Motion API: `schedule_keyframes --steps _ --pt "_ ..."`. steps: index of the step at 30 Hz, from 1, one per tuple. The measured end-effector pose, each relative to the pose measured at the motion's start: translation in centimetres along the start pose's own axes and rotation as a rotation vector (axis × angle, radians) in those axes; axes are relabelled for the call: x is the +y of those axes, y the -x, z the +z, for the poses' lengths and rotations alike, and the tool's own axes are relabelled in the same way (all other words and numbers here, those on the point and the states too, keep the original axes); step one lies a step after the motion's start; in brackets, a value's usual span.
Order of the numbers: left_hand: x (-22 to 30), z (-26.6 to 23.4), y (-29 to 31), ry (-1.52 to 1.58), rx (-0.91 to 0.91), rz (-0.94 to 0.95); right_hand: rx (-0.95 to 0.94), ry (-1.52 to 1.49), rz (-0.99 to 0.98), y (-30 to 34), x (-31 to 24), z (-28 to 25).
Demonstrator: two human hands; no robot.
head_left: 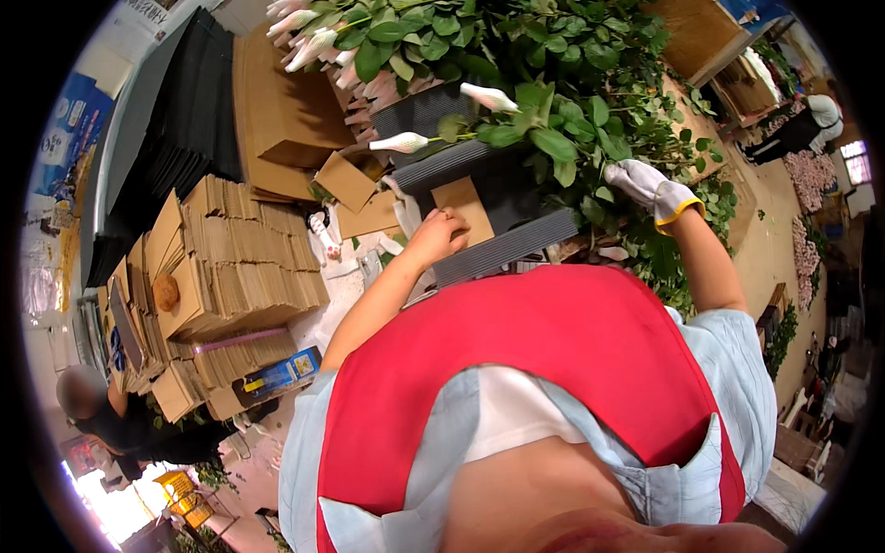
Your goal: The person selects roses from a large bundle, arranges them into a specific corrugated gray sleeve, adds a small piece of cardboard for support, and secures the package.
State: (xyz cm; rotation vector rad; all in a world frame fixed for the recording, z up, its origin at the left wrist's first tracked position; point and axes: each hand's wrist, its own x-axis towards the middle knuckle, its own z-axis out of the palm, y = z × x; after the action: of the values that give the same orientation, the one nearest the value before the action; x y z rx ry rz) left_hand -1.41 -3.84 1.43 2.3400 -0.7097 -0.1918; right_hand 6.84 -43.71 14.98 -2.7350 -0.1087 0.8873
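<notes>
My bare left hand (438, 237) bends its fingers over the edge of a small brown cardboard piece (468, 210). That piece lies on a dark grey corrugated sheet (505, 247) in front of my chest. To the right, my right hand (648, 189) wears a white glove with a yellow cuff. Its fingers close at the leafy rose stems (590, 166); the exact stems in its grip are hidden by leaves. Two rose buds in white mesh sleeves, one a pale rose bud (401, 143) and another rose bud (490, 98), reach leftward over the sheet.
More net-covered buds (309, 48) and a heap of foliage lie beyond the sheet. Stacked folded cardboard (244, 258) stands at left, with dark corrugated sheets (175, 147) behind and a blue box (286, 370) nearby. One person (101, 415) is at far left, another person (811, 124) at far right.
</notes>
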Motion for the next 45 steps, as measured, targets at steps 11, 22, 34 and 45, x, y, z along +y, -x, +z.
schedule_keyframes --steps 11,22,34,45 --pt "-2.3 0.0 0.2 0.202 -0.092 -0.114 0.382 -0.048 -0.449 6.6 -5.4 -1.1" --pt "-0.3 -2.0 1.4 0.237 -0.26 -0.042 0.426 0.43 -0.106 0.7 -2.2 8.6" --pt "0.1 0.1 2.2 0.276 0.002 -0.019 0.342 0.479 -0.06 -5.3 0.1 13.6" --pt "0.4 -0.6 1.8 0.237 -0.043 0.017 0.984 0.054 -0.273 -1.6 -1.0 5.3"
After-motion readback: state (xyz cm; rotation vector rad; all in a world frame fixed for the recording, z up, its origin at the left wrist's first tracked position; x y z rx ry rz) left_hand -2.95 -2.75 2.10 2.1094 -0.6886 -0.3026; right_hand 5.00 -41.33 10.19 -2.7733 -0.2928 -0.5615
